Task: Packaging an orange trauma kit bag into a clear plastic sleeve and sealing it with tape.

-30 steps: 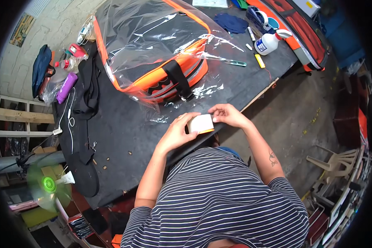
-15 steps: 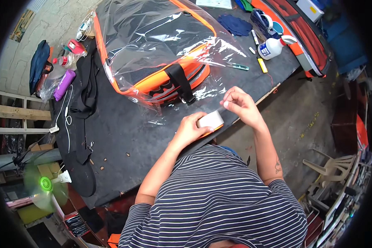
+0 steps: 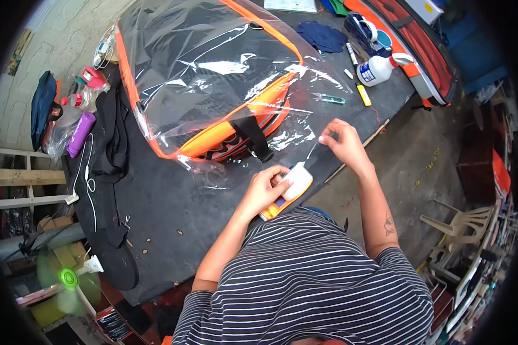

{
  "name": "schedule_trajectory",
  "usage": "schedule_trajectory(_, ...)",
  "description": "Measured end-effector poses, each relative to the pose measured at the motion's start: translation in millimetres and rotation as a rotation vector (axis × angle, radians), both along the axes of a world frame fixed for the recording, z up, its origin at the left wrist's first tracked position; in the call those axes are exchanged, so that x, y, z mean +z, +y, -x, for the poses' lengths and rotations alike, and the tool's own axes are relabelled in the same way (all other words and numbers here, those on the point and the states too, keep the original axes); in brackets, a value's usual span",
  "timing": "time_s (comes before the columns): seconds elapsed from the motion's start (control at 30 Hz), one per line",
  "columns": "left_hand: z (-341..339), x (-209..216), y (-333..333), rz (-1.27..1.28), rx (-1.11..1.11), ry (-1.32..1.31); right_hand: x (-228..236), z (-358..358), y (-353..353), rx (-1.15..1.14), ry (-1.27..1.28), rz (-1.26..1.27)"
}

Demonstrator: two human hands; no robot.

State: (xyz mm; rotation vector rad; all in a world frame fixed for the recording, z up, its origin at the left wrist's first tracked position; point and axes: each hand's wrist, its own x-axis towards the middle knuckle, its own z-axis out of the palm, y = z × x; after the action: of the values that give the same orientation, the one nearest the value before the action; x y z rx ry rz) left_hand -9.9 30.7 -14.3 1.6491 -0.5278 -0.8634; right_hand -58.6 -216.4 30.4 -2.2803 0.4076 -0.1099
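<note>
At the near edge of the black table, my left hand point(image 3: 265, 192) is closed on a small white and orange packet point(image 3: 298, 183). The packet has a white, rounded upper part, and an orange edge with some dark blue shows under my fingers. Up and to the right of it, my right hand point(image 3: 345, 145) pinches with thumb and forefinger. A thin whitish strand point(image 3: 311, 150) runs from this pinch down toward the packet. Beyond both hands lies a black and orange bag point(image 3: 213, 75) under a clear plastic sheet point(image 3: 305, 129).
Teal-handled thread snips point(image 3: 329, 99), a yellow marker point(image 3: 364, 95) and a white spray bottle point(image 3: 375, 70) lie or stand on the right. Black straps point(image 3: 109, 138), a purple bottle point(image 3: 81, 134) and a white cable point(image 3: 90, 184) are at the left. The table edge point(image 3: 351, 164) runs beside my right hand.
The packet has tilted and shows more of its orange and blue part. My right hand has risen slightly away from it, and the strand between them now shows.
</note>
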Motion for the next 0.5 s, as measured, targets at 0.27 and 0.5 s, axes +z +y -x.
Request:
schedule_trajectory(0.27, -14, -5, -2, 0.238, -0.033, 0.342, -5, -20, -5, 0.083, -0.024, 0.081)
schedule_trajectory(0.5, -9, -6, -5, 0.263, -0.037, 0.372, -54, -52, -48, -0.455, -0.336, -0.139)
